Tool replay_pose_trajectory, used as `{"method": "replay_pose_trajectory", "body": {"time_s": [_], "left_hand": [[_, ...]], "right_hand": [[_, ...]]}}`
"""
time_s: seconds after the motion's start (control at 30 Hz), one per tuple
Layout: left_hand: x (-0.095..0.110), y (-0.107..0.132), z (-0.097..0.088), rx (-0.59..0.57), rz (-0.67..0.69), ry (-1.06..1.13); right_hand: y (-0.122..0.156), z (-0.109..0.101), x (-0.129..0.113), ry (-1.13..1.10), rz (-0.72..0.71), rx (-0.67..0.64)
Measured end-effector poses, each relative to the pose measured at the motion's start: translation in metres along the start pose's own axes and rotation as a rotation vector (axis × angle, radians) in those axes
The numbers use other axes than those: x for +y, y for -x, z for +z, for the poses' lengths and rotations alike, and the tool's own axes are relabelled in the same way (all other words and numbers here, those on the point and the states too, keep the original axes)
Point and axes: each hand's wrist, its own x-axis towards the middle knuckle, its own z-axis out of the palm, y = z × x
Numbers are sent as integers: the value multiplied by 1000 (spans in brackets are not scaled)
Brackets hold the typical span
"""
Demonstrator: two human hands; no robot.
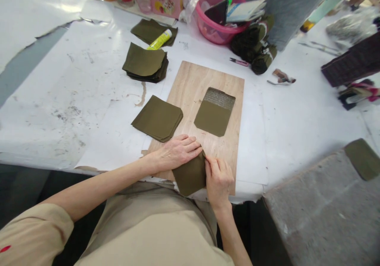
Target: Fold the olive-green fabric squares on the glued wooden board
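Note:
An olive-green fabric piece [190, 176] lies at the near edge of a wooden board [192, 84]. My left hand [178, 151] rests flat on the piece's upper left corner, fingers stretched out together. My right hand [218, 179] presses on its right edge, fingertips pinched at the top corner. A second olive piece [213, 116] with a grey mesh strip at its top lies on the middle of the board. A small stack of olive pieces [158, 118] sits just left of the board.
Two more olive stacks [145, 63] [150, 30] lie at the back left, one under a yellow glue stick [160, 40]. A pink basin [218, 27], dark fabric rolls [257, 44], snips [239, 62] and bottles stand behind. A grey block [320, 214] with one olive piece [362, 159] is at right.

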Motion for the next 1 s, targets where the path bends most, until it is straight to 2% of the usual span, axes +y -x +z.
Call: {"method": "replay_pose_trajectory", "body": {"time_s": [0.2, 0.43, 0.7, 0.87, 1.0], "left_hand": [[-1, -1, -3, 30, 1, -5], [3, -5, 0, -25, 12, 81], [0, -9, -5, -88, 43, 37], [5, -11, -10, -56, 31, 35], [7, -11, -7, -38, 77, 54]], "right_hand": [[-11, 0, 1, 13, -53, -9], [-2, -2, 9, -49, -65, -1], [1, -1, 5, -1, -41, -8], [4, 0, 1, 35, -28, 3], [6, 0, 0, 40, -21, -2]]}}
